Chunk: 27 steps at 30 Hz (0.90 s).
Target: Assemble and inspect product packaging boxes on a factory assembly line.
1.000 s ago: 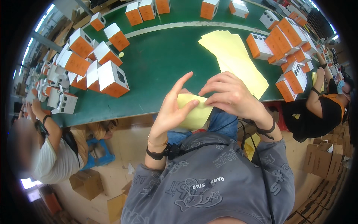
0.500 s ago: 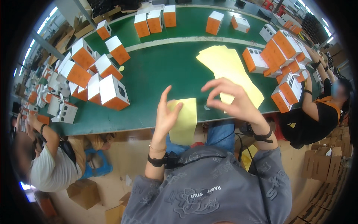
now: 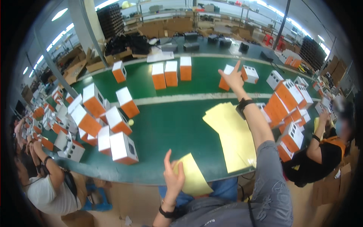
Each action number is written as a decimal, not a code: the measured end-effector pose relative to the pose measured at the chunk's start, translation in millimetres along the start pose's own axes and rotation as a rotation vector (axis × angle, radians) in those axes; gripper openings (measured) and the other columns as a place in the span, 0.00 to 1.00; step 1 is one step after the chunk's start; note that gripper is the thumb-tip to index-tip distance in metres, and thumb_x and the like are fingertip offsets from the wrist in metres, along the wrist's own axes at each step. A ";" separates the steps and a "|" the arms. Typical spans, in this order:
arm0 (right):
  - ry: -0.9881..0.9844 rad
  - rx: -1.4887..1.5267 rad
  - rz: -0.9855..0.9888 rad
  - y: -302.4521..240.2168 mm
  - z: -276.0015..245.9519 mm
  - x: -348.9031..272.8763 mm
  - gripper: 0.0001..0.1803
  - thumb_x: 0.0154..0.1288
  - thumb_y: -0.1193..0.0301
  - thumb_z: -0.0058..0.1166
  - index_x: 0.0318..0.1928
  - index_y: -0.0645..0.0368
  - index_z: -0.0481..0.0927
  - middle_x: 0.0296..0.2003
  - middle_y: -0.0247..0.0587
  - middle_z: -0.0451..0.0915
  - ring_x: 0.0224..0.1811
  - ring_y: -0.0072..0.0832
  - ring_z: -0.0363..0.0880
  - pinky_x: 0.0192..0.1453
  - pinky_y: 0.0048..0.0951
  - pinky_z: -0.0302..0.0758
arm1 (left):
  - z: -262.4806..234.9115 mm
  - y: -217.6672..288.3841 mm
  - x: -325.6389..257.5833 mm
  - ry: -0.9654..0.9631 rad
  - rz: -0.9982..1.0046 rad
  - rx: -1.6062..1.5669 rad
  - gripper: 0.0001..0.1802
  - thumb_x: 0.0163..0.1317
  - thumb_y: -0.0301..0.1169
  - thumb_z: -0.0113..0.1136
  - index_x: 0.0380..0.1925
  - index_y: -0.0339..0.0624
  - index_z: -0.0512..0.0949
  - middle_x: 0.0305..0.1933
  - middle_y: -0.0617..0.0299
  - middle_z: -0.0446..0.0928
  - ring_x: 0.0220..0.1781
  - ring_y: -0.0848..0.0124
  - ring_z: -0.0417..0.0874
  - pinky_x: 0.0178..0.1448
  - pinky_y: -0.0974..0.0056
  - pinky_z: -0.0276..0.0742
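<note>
Since a second ago the right hand (image 3: 231, 78) has left the yellow sheet (image 3: 193, 174) and stretched far out across the green table (image 3: 170, 125) toward 1 o'clock, fingers spread wide, tips at an orange-and-white box (image 3: 226, 77) that stands there; contact looks likely, but no closed grip shows. Both hands were together over the sheet at the near edge; now only the left hand (image 3: 173, 178) stays there, at 6 o'clock, fingers loosely extended upward with the palm against the sheet's left edge, pinching nothing that I can confirm. Judgement: work has moved from the sheet to fetching a box. The sheet is a plain pale-yellow rectangle, flat, tilted, overhanging the near table edge above the lap. A larger stack of yellow sheets (image 3: 230, 132) lies at 3 o'clock. The box is small, upright, white on top with orange sides. More boxes (image 3: 113, 128) cluster at 9 o'clock.
</note>
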State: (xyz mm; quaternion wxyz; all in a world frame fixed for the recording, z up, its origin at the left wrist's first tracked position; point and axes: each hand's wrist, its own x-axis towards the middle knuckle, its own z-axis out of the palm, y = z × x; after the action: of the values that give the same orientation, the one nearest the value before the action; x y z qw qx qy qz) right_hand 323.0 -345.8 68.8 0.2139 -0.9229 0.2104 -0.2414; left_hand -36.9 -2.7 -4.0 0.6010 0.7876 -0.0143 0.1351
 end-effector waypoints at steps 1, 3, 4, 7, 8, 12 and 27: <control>-0.012 -0.019 0.030 0.5 9.9 0.3 0.73 0.56 0.28 0.64 0.86 0.44 0.31 0.64 0.72 0.73 0.59 0.63 0.83 0.59 0.60 0.77 | 1.2 -1.2 -3.7 -0.001 -0.023 0.031 0.34 0.73 0.23 0.57 0.77 0.38 0.61 0.39 0.47 0.88 0.43 0.55 0.92 0.51 0.58 0.83; 0.001 -0.015 0.058 9.6 21.5 7.0 0.73 0.56 0.37 0.70 0.86 0.43 0.31 0.63 0.73 0.74 0.55 0.64 0.84 0.57 0.58 0.80 | 7.1 -4.7 -3.5 0.038 0.055 0.079 0.31 0.69 0.18 0.55 0.73 0.36 0.65 0.35 0.50 0.88 0.37 0.64 0.90 0.46 0.61 0.82; 0.006 0.040 0.044 19.6 23.6 9.6 0.73 0.55 0.43 0.72 0.86 0.42 0.31 0.61 0.73 0.75 0.54 0.64 0.84 0.56 0.57 0.81 | 6.3 -3.1 -4.1 0.026 0.078 0.109 0.30 0.66 0.17 0.54 0.70 0.37 0.67 0.35 0.49 0.88 0.36 0.61 0.90 0.46 0.60 0.83; -0.028 0.170 -0.064 42.3 13.3 16.3 0.72 0.52 0.55 0.75 0.86 0.43 0.34 0.56 0.68 0.80 0.51 0.60 0.86 0.56 0.51 0.84 | 11.7 -7.8 -2.1 0.052 0.062 0.090 0.23 0.60 0.14 0.51 0.56 0.36 0.77 0.34 0.49 0.87 0.34 0.56 0.90 0.44 0.59 0.83; -0.020 0.294 -0.107 50.1 9.0 21.3 0.70 0.54 0.56 0.74 0.86 0.44 0.35 0.58 0.66 0.80 0.52 0.58 0.86 0.58 0.50 0.84 | 11.5 -13.2 1.8 0.044 0.152 0.120 0.18 0.61 0.14 0.51 0.50 0.35 0.80 0.33 0.50 0.87 0.34 0.57 0.90 0.43 0.60 0.83; -0.653 0.972 0.088 1.0 -72.0 -75.0 0.64 0.65 0.59 0.69 0.86 0.47 0.33 0.64 0.55 0.76 0.53 0.41 0.86 0.63 0.44 0.84 | 0.0 -21.7 2.9 0.042 0.148 -0.008 0.10 0.62 0.13 0.51 0.29 0.34 0.81 0.28 0.57 0.82 0.30 0.68 0.84 0.36 0.66 0.76; -0.434 0.628 -0.403 22.5 -161.3 -274.7 0.21 0.65 0.62 0.75 0.56 0.55 0.89 0.43 0.35 0.79 0.40 0.21 0.76 0.45 0.25 0.77 | -28.6 -6.0 20.1 0.094 0.196 -0.045 0.10 0.72 0.30 0.69 0.42 0.31 0.84 0.37 0.63 0.85 0.37 0.80 0.81 0.39 0.71 0.77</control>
State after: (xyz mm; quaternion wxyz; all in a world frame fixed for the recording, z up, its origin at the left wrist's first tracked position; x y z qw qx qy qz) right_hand 11.9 -276.5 87.7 0.4721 -0.8651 -0.1076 -0.1311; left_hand -22.0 28.9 1.8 0.6023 0.7616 -0.0662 0.2296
